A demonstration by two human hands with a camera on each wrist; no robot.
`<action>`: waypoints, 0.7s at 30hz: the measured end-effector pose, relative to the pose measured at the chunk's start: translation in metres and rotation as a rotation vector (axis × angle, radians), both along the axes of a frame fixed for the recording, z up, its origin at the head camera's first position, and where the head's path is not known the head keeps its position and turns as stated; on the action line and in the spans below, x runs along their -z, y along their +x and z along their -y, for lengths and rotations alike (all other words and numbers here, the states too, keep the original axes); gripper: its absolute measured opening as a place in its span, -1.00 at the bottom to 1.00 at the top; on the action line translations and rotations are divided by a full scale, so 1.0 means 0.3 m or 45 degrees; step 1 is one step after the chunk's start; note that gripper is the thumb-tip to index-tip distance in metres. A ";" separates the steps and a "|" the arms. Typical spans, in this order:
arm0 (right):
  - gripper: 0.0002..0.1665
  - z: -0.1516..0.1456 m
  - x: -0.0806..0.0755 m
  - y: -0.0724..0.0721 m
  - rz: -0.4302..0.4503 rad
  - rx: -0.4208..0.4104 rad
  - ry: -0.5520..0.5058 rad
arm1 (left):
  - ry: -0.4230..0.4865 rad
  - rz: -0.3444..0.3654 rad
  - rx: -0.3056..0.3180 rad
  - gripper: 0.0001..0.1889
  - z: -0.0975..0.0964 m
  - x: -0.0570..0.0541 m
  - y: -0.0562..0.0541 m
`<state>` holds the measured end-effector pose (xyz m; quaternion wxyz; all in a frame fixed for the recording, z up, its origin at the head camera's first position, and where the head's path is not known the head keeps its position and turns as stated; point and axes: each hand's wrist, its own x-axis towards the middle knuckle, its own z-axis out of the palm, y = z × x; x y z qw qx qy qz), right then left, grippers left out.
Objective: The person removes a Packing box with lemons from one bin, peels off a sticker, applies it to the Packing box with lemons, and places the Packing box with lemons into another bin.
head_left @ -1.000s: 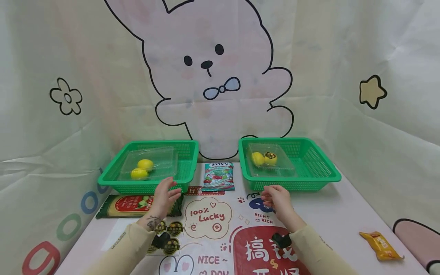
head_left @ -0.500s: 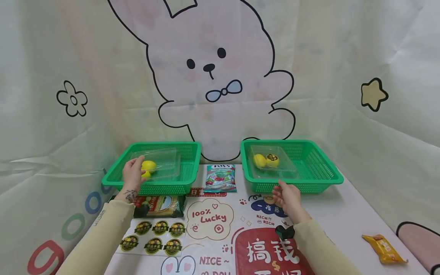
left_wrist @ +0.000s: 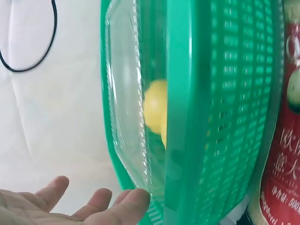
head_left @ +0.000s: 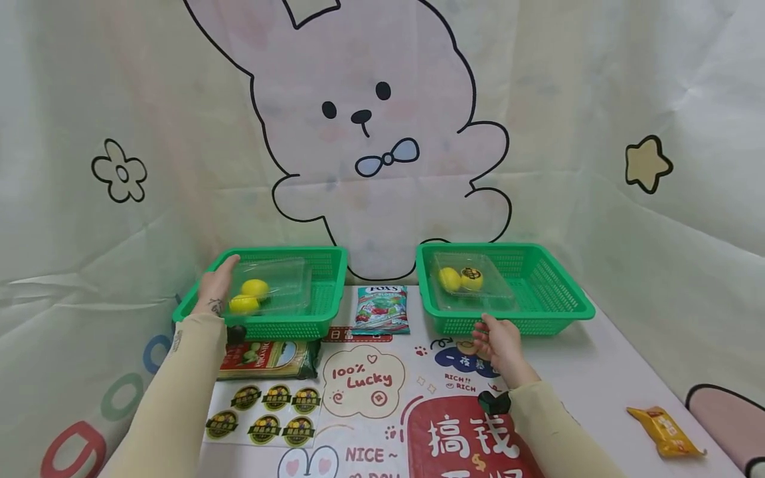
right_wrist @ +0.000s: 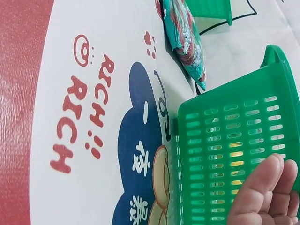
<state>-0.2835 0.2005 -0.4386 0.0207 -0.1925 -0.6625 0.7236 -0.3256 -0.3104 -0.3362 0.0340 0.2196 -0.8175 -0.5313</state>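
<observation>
My left hand point(head_left: 215, 287) is over the left end of the left green basket point(head_left: 287, 326), its fingers extended and holding nothing. In that basket lies a clear plastic box point(head_left: 293, 282) with two yellow lemons point(head_left: 255, 289) showing through it. In the left wrist view the fingertips point(left_wrist: 137, 200) are near the box's end; whether they touch it I cannot tell. My right hand point(head_left: 501, 342) is in front of the right green basket point(head_left: 556, 311), fingers loosely bent around nothing. Another clear box point(head_left: 487, 292) there contains two lemons point(head_left: 450, 279), and a round black-and-gold sticker shows over one.
Between the baskets lies a teal candy bag point(head_left: 381, 310). A green-and-red pasta packet point(head_left: 269, 358) lies before the left basket, with a sheet of round stickers point(head_left: 263, 417) nearer me. At the far right is a small orange snack packet point(head_left: 665, 431). Fabric walls point(head_left: 382, 219) enclose the table.
My left hand has moved left and away from me, from before the left basket to over its left end. The right hand has shifted slightly right. The boxes stay in place.
</observation>
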 end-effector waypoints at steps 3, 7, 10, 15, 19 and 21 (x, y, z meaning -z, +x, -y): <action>-0.73 0.002 0.003 -0.001 0.003 0.011 0.003 | 0.017 0.041 -0.028 0.13 0.009 0.000 -0.005; -0.72 0.003 0.002 -0.003 -0.003 0.016 0.005 | -0.021 0.075 -0.066 0.16 0.029 0.016 -0.011; -0.72 0.004 0.004 -0.005 -0.002 0.021 0.012 | -0.066 0.089 -0.066 0.16 0.045 0.035 -0.015; -0.72 0.005 0.005 -0.008 -0.005 0.039 0.016 | -0.110 0.093 -0.003 0.16 0.048 0.050 -0.015; -0.73 0.007 0.003 -0.009 -0.012 0.042 0.014 | -0.214 0.141 0.050 0.15 0.042 0.058 -0.023; -0.74 0.009 0.002 -0.009 -0.011 0.033 0.004 | -0.281 0.203 0.086 0.14 0.043 0.063 -0.031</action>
